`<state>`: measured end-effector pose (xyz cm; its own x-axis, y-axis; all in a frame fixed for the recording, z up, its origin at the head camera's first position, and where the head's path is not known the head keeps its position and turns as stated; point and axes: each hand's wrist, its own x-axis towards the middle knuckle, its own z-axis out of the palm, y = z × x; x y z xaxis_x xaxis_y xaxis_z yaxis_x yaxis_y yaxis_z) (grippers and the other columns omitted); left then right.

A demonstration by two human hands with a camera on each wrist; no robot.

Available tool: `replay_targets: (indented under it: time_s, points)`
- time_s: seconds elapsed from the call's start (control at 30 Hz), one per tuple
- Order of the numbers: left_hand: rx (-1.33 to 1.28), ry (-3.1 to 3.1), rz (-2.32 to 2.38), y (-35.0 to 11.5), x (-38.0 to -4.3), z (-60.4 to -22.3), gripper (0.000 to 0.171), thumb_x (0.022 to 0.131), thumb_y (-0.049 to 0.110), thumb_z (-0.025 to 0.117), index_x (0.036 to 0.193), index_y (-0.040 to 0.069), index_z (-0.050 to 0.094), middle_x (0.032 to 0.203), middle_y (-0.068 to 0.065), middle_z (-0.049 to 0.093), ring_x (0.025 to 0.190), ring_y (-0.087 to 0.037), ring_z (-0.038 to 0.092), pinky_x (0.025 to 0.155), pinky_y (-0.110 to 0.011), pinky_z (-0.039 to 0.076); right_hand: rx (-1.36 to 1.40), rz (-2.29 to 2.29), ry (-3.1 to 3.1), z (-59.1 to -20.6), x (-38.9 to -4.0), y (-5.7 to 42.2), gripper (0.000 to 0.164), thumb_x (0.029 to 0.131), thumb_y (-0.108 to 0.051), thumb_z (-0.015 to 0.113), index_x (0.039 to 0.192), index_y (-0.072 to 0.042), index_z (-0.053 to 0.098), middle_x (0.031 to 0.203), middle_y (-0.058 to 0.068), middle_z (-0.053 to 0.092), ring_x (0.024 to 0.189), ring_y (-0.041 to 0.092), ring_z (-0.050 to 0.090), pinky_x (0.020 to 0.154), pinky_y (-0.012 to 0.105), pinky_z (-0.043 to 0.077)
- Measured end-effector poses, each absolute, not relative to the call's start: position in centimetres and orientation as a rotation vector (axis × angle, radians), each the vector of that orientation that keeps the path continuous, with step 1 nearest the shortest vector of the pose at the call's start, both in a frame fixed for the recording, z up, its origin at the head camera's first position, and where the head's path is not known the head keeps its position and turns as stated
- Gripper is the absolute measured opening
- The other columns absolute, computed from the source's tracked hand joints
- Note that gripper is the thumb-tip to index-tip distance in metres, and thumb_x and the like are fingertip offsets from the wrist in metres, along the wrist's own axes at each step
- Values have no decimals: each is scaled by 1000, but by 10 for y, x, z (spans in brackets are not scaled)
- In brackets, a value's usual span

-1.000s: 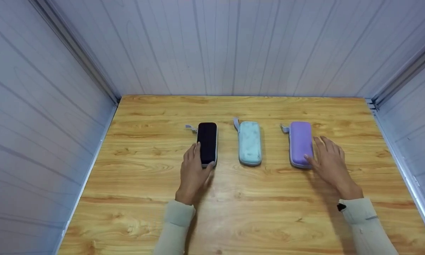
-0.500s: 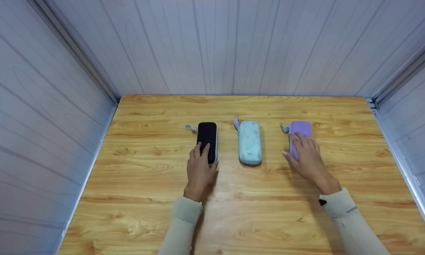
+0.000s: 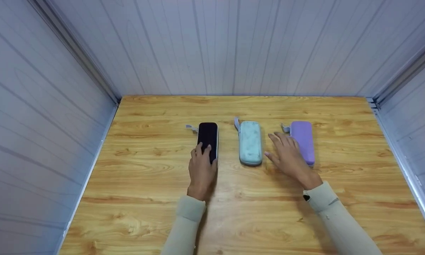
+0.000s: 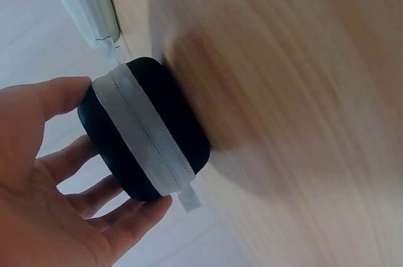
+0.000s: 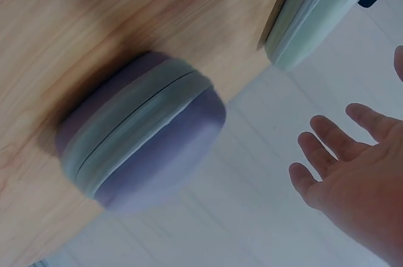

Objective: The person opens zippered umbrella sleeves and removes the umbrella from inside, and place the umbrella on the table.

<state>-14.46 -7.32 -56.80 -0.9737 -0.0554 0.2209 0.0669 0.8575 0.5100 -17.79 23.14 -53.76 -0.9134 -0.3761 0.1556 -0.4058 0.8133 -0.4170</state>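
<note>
Three slim hard zip cases lie in a row on the wooden table. My left hand (image 3: 201, 168) holds the near end of the black zip case (image 3: 208, 131), fingers over its top; in the left wrist view the thumb is at one side of the case (image 4: 148, 131) and fingers at the other. My right hand (image 3: 286, 156) hovers with spread fingers between the mint marbled zip case (image 3: 250, 143) and the purple zip case (image 3: 304, 141), partly covering the purple one. The right wrist view shows nothing in that hand (image 5: 359, 172), with the purple case (image 5: 164, 147) apart from it.
Each case has a short grey strap (image 3: 236, 124) at its upper left. Pale panelled walls (image 3: 212, 49) enclose the wooden table (image 3: 247, 219) at the back, left and right.
My right hand has swept left from beside the purple case, across it, toward the mint case. My left hand has shifted slightly right onto the black case's near end. The cases stay in place.
</note>
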Motion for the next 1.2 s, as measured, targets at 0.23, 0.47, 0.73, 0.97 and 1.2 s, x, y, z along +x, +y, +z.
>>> replay_targets:
  time_s: [0.23,0.47,0.73,0.97,1.2]
  points:
    - [-13,-2801,-725,-73,-144,-568,48,97,19,79,140,2,67,150,-25,54,132,-44,54,94,-55,58,673,674,-2934,-538,-185,218,64,104,-27,69,157,2,46,157,30,43,143,51,41,119,67,27]
    - [-33,-2784,-692,-73,-143,-569,48,97,18,79,140,2,67,150,-24,55,133,-43,54,92,-54,58,692,665,-2958,-535,-192,208,65,105,-30,68,158,-1,45,158,28,44,145,49,41,119,67,27]
    - [-34,-2776,-711,-75,-142,-568,47,95,16,80,138,1,69,148,-25,57,132,-44,55,94,-56,57,747,670,-2970,-533,-198,198,65,106,-30,67,159,-2,44,160,28,41,147,49,38,120,66,26]
    - [-24,-2781,-723,-76,-144,-566,45,95,18,81,136,2,71,147,-24,58,128,-43,58,93,-55,57,794,625,-2979,-531,-204,188,62,107,-32,64,158,-2,45,159,28,43,146,49,39,120,66,27]
    - [-36,-2784,-692,-76,-143,-565,44,96,17,79,136,1,70,147,-24,59,130,-42,58,94,-53,57,821,626,-2957,-533,-210,179,60,107,-30,64,157,-1,47,157,28,46,145,49,41,119,67,29]
